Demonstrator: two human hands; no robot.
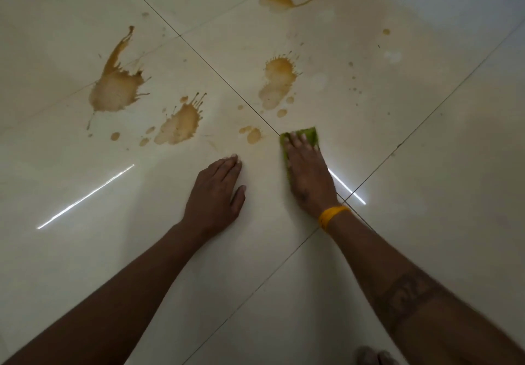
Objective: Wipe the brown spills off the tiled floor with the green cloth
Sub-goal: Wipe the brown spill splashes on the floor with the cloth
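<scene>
Head view: right hand (308, 171) pressed flat, fingers straight, on the green cloth (308, 134), which lies on the tiled floor (426, 222) at a grout line just right of the nearest small brown spill (252, 134). Left hand (217, 197) rests flat on bare tile, holding nothing. Cloth looks soft, light, limp; likely bunches unless palm-pressed, so hold from above. Glossy tile probably slick when wet. Larger spills (116, 92) lie farther ahead-left; open floor all round.
</scene>
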